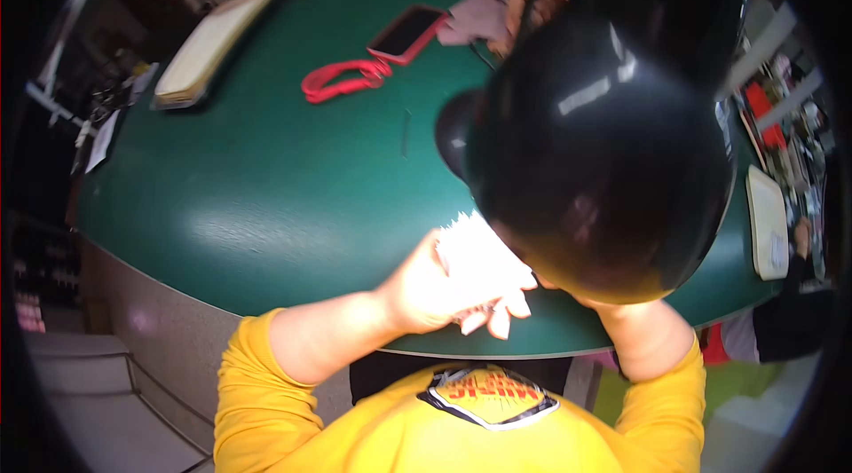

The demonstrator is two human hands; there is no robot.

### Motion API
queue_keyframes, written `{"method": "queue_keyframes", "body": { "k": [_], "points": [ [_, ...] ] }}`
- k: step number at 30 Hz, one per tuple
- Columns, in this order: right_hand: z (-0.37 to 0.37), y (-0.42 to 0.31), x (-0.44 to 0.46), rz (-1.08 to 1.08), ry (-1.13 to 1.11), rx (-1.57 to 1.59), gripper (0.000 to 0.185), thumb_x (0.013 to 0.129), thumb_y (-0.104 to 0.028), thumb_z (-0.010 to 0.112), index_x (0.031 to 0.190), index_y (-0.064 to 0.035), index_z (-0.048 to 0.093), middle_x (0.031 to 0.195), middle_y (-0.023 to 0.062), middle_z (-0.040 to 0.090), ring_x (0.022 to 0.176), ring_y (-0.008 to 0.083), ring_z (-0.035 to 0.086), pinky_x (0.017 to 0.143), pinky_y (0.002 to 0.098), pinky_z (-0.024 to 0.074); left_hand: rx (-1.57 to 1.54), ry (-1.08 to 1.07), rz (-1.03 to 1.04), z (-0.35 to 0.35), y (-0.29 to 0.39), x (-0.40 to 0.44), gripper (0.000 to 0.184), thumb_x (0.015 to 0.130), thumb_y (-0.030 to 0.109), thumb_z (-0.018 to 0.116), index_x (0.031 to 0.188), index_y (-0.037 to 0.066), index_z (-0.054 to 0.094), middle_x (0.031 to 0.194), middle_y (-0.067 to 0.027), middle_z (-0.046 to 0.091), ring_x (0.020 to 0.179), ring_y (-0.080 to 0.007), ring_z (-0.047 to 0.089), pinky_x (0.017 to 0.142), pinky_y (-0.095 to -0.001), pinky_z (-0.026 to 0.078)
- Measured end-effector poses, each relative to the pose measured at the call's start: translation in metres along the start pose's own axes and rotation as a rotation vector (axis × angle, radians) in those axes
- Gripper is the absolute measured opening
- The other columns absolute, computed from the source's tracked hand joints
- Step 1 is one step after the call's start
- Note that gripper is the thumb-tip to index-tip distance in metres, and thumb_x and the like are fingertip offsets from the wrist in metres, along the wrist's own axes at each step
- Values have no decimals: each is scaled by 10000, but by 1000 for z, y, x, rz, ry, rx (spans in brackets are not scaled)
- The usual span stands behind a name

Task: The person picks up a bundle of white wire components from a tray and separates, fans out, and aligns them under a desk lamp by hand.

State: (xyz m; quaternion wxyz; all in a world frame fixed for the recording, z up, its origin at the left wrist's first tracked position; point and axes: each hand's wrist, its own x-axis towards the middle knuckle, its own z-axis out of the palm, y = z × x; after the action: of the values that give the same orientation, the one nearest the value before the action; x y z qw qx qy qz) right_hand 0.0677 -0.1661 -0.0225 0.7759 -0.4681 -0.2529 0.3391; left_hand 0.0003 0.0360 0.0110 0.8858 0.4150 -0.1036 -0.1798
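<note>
Under a large black lamp head [603, 153], my left hand [426, 291] is wrapped round a small white object [479, 262] with a jagged upper edge. Glare washes out its details, so I cannot make out what it is. Fingertips curl below it near the table's front edge. The lamp head covers most of my right hand [548, 285]; only a bit of it shows beside the white object, and what its fingers do is hidden. Both forearms come from yellow sleeves.
On the green table [266, 162] lie a phone [408, 34] with a red strap [342, 81], a crumpled pinkish cloth [477, 13] and a pale tray [211, 47] at the back left. Another pale tray [767, 223] is at the right, near a co-worker's hand [802, 238].
</note>
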Motion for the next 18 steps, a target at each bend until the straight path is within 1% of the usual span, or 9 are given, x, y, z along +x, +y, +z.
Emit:
{"method": "queue_keyframes", "body": {
  "k": [3, 5, 7, 9, 10, 11, 13, 16, 18],
  "points": [
    [15, -7, 29, -87, -38, 268, 381, 950, -336, 360, 1039, 12, 488, 741, 94, 559, 641, 174, 540, 549, 294, 440, 263, 60, 24, 2, -1, -1, 151, 864, 129, 583, 927, -3, 623, 739, -79, 642, 566, -103, 603, 449, -195, 434],
    [8, 5, 21, 26, 333, 284, 437, 951, -362, 337, 1082, 29, 481, 844, 155, 581, 686, 204, 568, 598, 291, 469, 359, 135, 26, 4, -10, 0, 78, 842, 99, 608, 849, 22, 599, 708, -46, 596, 597, -81, 576, 524, -211, 459],
    [-14, 29, 16, -141, 322, -14, 331, 859, -185, 498, 1124, 13, 497, 985, 122, 560, 848, 199, 543, 732, 298, 455, 598, 108, 163, -5, -26, 3, 86, 829, 92, 628, 817, 17, 588, 707, -52, 587, 637, -92, 567, 572, -236, 460],
    [-20, 39, 19, -314, 336, -307, 427, 766, -7, 658, 1167, -3, 512, 1125, 89, 540, 1010, 194, 519, 867, 306, 441, 820, 1, 365, -8, -28, 6, 84, 816, 91, 645, 804, 26, 593, 734, -75, 590, 682, -137, 578, 610, -258, 455],
    [-21, 46, 23, -412, 351, -593, 146, 890, -121, 487, 979, -8, 515, 751, 78, 541, 579, 151, 506, 534, 272, 442, 935, -27, 302, -10, -27, 6, 81, 801, 104, 653, 808, 42, 601, 756, -94, 591, 742, -222, 586, 681, -313, 460],
    [-13, 50, 28, -420, 346, -613, 145, 913, -139, 459, 922, -16, 536, 696, 77, 531, 577, 151, 506, 544, 274, 447, 1009, -69, 277, -12, -26, 8, 85, 793, 115, 657, 806, 50, 604, 760, -95, 593, 755, -240, 578, 701, -328, 453],
    [-1, 40, 32, -261, 267, -1162, 193, 928, -158, 440, 817, -32, 535, 611, 45, 493, 535, 134, 482, 526, 263, 430, 1141, -149, 220, -14, -27, 12, 94, 778, 139, 664, 802, 66, 611, 767, -97, 596, 781, -275, 563, 739, -357, 440],
    [-2, 29, 39, -155, 254, -998, 223, 923, -170, 457, 754, -41, 528, 558, 24, 476, 507, 121, 471, 513, 257, 415, 1263, -227, 360, -26, -35, 16, 90, 754, 173, 666, 779, 101, 618, 771, -80, 597, 817, -270, 542, 770, -371, 410],
    [6, 20, 39, -9, 289, -616, 239, 920, -182, 459, 732, -47, 518, 543, 25, 472, 487, 116, 461, 496, 254, 399, 1318, -232, 370, -25, -33, 16, 79, 746, 157, 667, 777, 102, 618, 773, -74, 595, 820, -261, 544, 768, -366, 413]
  ]
}}
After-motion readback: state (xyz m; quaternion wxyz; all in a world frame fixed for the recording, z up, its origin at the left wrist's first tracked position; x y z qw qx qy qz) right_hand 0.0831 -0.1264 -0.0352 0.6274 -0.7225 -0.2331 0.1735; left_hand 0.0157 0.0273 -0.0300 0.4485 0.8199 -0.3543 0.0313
